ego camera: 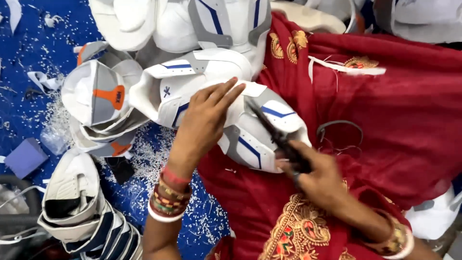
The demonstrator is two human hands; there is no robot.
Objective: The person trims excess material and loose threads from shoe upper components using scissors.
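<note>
My left hand point(204, 120) lies flat, fingers together, on a white shoe upper point(250, 130) with grey and blue stripes, pressing it on my lap. My right hand point(315, 175) grips dark scissors point(276, 137) whose blades point up-left against the upper's edge. The upper rests on red embroidered cloth point(409, 120) covering my lap. Several bangles circle both wrists.
More white shoe uppers are piled at the top point(211, 29). One with an orange mark point(98, 94) lies left, and a stack point(77, 202) sits at lower left. White scraps litter the blue floor point(29, 96). A blue block point(25, 157) lies at far left.
</note>
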